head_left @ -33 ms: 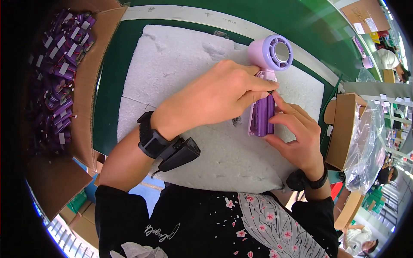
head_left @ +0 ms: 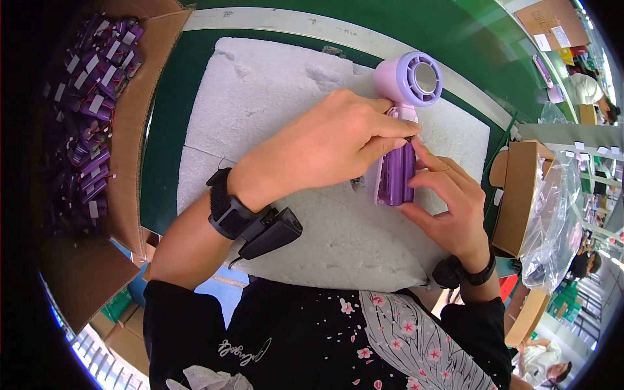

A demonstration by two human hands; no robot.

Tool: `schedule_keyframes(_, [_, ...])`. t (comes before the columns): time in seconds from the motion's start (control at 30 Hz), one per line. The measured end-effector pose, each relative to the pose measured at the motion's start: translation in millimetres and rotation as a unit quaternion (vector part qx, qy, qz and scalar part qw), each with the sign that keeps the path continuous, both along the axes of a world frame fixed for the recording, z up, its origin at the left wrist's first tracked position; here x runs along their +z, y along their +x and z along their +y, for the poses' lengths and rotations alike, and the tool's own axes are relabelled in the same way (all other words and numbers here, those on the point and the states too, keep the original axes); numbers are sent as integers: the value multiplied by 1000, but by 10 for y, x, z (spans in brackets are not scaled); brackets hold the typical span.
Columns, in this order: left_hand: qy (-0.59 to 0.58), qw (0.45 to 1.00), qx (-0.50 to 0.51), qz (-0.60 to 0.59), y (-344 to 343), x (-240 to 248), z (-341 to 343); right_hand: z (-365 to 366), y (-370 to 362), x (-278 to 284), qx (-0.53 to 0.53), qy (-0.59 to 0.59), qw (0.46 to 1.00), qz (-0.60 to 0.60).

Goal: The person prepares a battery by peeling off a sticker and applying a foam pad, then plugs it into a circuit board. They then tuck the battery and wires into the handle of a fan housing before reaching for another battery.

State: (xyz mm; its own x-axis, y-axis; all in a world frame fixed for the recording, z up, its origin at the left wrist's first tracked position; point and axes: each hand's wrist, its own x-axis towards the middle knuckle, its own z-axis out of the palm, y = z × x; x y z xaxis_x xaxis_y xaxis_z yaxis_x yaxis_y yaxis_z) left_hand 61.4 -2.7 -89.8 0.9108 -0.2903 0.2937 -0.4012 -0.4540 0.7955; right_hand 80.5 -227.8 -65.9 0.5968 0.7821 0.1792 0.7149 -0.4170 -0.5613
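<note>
A handheld fan (head_left: 388, 77) in pink and lilac lies on the white foam sheet (head_left: 260, 84), its round head pointing away from me. Its handle is open, and a purple battery pack (head_left: 395, 175) sits along the inside. Thumb and forefinger of my left hand (head_left: 338, 140) are pinched at the handle's upper end, just below the head; the fingers hide what is between them. From the right, my right hand (head_left: 455, 205) grips the handle, its thumb at the lower end and its forefinger reaching up near my left fingertips.
On the left stands a cardboard box (head_left: 156, 71) with many purple battery packs (head_left: 91, 110). An open carton (head_left: 517, 188) with clear plastic bag (head_left: 552, 214) is at the right. Another similar fan (head_left: 545, 75) lies beyond, at the far right. Other people sit farther right.
</note>
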Motion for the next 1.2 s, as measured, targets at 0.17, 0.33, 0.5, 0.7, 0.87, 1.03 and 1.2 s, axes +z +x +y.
schedule_keyframes(0.17, [1, 999, 6, 35, -6, 36, 8, 31, -37, -7, -37, 19, 999, 9])
schedule_keyframes(0.33, [-17, 995, 5, 99, -13, 63, 3, 85, -55, -11, -48, 21, 999, 1])
schedule_keyframes(0.5, [-67, 981, 1, 182, -12, 72, 12, 102, -98, -37, -85, 19, 996, 26])
schedule_keyframes(0.7, [-79, 971, 5, 225, -11, 53, -4, 93, -70, -127, -59, 19, 997, -55])
schedule_keyframes(0.87, [-104, 963, 11, 249, -2, 30, -10, 98, -23, -130, -65, 41, 997, -18])
schedule_keyframes(1.03, [-119, 956, 5, 268, -19, 42, -27, 108, 29, -161, -44, 67, 997, 18])
schedule_keyframes(1.2, [-121, 969, -4, 215, -30, -36, -31, 76, -19, -142, -3, 19, 999, -36])
